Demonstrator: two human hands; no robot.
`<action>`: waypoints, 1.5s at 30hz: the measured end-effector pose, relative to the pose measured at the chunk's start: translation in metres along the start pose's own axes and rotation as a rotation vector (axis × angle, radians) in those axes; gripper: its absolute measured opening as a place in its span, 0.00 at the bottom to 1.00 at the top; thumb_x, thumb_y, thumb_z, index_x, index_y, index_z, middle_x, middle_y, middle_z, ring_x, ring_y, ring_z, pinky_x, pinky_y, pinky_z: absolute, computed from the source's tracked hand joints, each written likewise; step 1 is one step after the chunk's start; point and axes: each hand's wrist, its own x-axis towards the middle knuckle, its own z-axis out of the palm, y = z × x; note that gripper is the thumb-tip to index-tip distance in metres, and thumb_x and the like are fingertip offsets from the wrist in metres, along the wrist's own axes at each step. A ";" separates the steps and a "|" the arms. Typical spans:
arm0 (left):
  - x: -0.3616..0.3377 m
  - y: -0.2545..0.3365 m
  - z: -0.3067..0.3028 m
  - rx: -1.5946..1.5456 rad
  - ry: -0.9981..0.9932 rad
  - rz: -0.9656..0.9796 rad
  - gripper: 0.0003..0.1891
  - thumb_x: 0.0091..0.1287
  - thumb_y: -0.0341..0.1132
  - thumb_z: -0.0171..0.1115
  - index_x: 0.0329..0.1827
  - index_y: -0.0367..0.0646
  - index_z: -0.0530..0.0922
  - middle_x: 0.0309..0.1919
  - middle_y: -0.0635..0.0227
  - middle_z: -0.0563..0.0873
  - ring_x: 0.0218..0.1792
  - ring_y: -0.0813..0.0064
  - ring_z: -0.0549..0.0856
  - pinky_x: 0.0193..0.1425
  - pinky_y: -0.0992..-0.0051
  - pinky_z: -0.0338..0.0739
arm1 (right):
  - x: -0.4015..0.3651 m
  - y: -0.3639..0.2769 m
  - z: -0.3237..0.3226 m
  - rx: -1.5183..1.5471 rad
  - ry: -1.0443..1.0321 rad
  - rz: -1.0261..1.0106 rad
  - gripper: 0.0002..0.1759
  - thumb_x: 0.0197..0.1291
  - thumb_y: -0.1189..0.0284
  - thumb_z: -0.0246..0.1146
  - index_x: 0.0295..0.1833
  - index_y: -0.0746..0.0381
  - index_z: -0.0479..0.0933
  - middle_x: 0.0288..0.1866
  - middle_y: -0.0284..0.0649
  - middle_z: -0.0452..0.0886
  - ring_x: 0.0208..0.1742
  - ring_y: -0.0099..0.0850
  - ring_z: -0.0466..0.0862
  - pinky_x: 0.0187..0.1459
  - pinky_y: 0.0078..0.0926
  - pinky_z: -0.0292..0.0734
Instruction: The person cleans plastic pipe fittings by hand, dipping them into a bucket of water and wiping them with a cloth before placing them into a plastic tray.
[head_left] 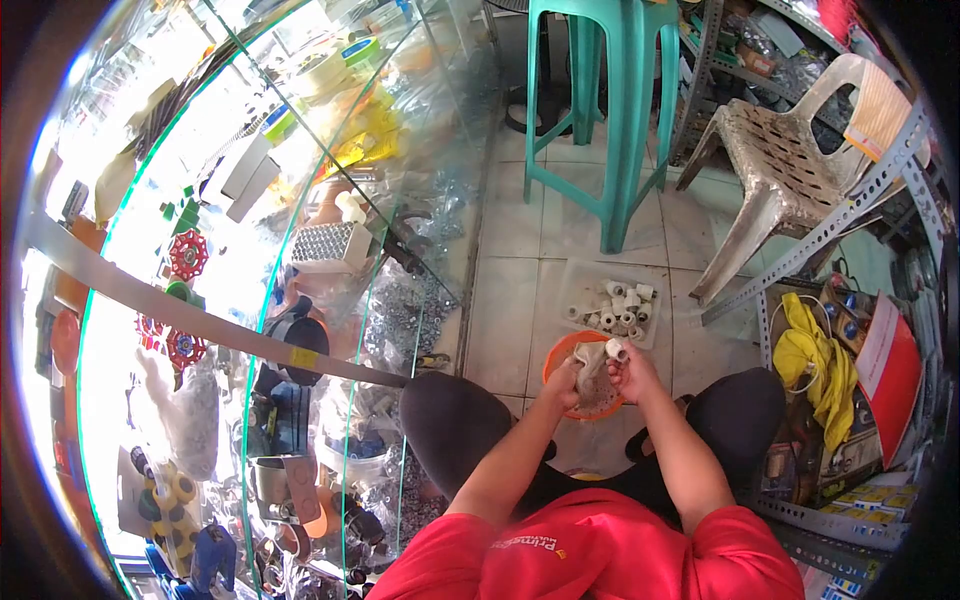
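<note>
Over an orange basin [556, 350] on the floor, my left hand [564, 384] is closed around a wet-looking greyish cloth [590, 360]. My right hand [636, 379] grips a white pipe fitting [617, 350], its round opening facing up, close beside the cloth. Murky, sudsy liquid shows inside the basin, below both hands. Just beyond it lies a clear plastic tray [580, 283] with several white pipe fittings [622, 306] heaped in it.
A glass display case [385, 215] full of hardware runs along my left. Ahead stand a green stool [615, 150] and a worn plastic chair [765, 150]. To my right, a metal shelf [830, 250] holds a yellow cloth [815, 365] and boxes. My knees flank the basin.
</note>
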 end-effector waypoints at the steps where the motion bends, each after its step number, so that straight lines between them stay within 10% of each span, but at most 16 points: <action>1: 0.016 -0.006 -0.025 0.026 -0.055 -0.053 0.17 0.65 0.43 0.42 0.49 0.42 0.71 0.44 0.62 0.79 0.41 0.65 0.80 0.50 0.63 0.74 | 0.000 0.000 0.000 -0.004 -0.024 -0.001 0.19 0.58 0.52 0.49 0.36 0.57 0.71 0.22 0.33 0.72 0.18 0.22 0.68 0.17 0.17 0.59; 10: -0.025 0.000 0.021 0.020 -0.037 -0.070 0.17 0.65 0.45 0.45 0.47 0.43 0.74 0.43 0.65 0.80 0.41 0.67 0.80 0.48 0.64 0.75 | 0.023 -0.010 -0.026 0.061 0.080 -0.090 0.14 0.56 0.58 0.49 0.34 0.57 0.71 0.18 0.30 0.70 0.16 0.22 0.68 0.14 0.17 0.58; 16: -0.023 -0.003 0.032 0.205 0.063 0.072 0.16 0.66 0.42 0.43 0.49 0.42 0.72 0.43 0.66 0.79 0.42 0.69 0.80 0.49 0.67 0.75 | 0.016 -0.006 -0.014 -0.025 -0.043 -0.043 0.14 0.56 0.58 0.53 0.41 0.56 0.71 0.27 0.31 0.75 0.28 0.23 0.74 0.29 0.20 0.67; 22: -0.011 -0.003 0.022 0.301 0.046 0.155 0.16 0.66 0.41 0.44 0.50 0.42 0.71 0.43 0.65 0.79 0.41 0.68 0.80 0.48 0.67 0.75 | 0.018 0.009 -0.011 -0.177 -0.172 -0.227 0.13 0.54 0.67 0.58 0.46 0.56 0.69 0.41 0.31 0.75 0.38 0.24 0.74 0.36 0.23 0.68; 32: -0.042 0.015 0.049 0.555 0.290 0.223 0.16 0.64 0.42 0.47 0.50 0.43 0.71 0.42 0.67 0.78 0.42 0.69 0.78 0.45 0.68 0.74 | 0.048 0.031 -0.021 -0.658 -0.122 -0.634 0.10 0.54 0.68 0.59 0.38 0.63 0.73 0.36 0.34 0.76 0.37 0.25 0.75 0.39 0.24 0.70; 42: 0.030 -0.024 -0.080 0.778 0.472 0.119 0.21 0.61 0.38 0.47 0.54 0.34 0.67 0.47 0.56 0.75 0.46 0.64 0.76 0.46 0.68 0.72 | 0.064 0.060 -0.024 -1.166 0.317 -0.803 0.12 0.49 0.68 0.61 0.35 0.66 0.74 0.33 0.45 0.77 0.37 0.36 0.77 0.39 0.32 0.71; 45: 0.034 -0.020 -0.100 0.940 0.599 0.189 0.19 0.62 0.39 0.46 0.50 0.33 0.69 0.42 0.55 0.77 0.42 0.63 0.78 0.43 0.69 0.73 | 0.113 0.083 -0.054 -0.749 0.279 -0.604 0.12 0.51 0.70 0.57 0.38 0.67 0.74 0.39 0.49 0.76 0.42 0.40 0.77 0.44 0.34 0.70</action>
